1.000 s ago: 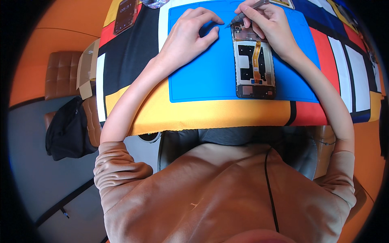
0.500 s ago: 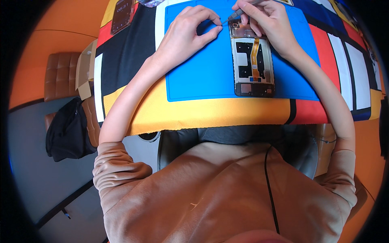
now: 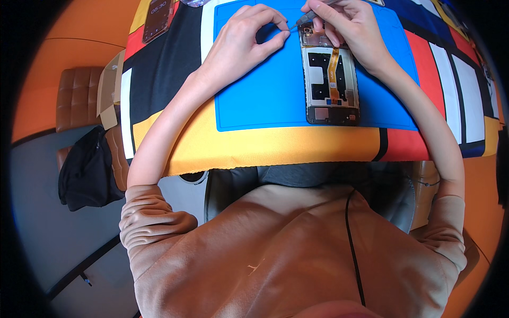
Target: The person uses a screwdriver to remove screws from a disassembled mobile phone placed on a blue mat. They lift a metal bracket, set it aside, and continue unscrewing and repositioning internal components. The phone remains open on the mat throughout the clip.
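A phone with its back off (image 3: 324, 108) lies on a blue work mat (image 3: 254, 108), its inside facing up and an orange ribbon cable (image 3: 333, 74) running down its middle. Above its far end, my right hand (image 3: 352, 26) grips a slim grey screwdriver (image 3: 306, 19) whose thin tip points left. Beside that tip, my left hand (image 3: 246, 40) has thumb and forefinger brought together in a pinch at the mat's far part. Whatever sits between those fingertips is too small to make out. My right fingers cover part of the phone's upper right edge.
Another phone (image 3: 158, 20) with a lit screen rests at the far left on the colour-block tablecloth (image 3: 175, 69). A clear object (image 3: 195, 2) is cut off at the top edge. Left of the table are a cardboard box (image 3: 108, 95) and a brown seat with a black cloth (image 3: 90, 169).
The view has shifted slightly. Both hands keep nearly the same pose, with the screwdriver tip still at the left fingertips.
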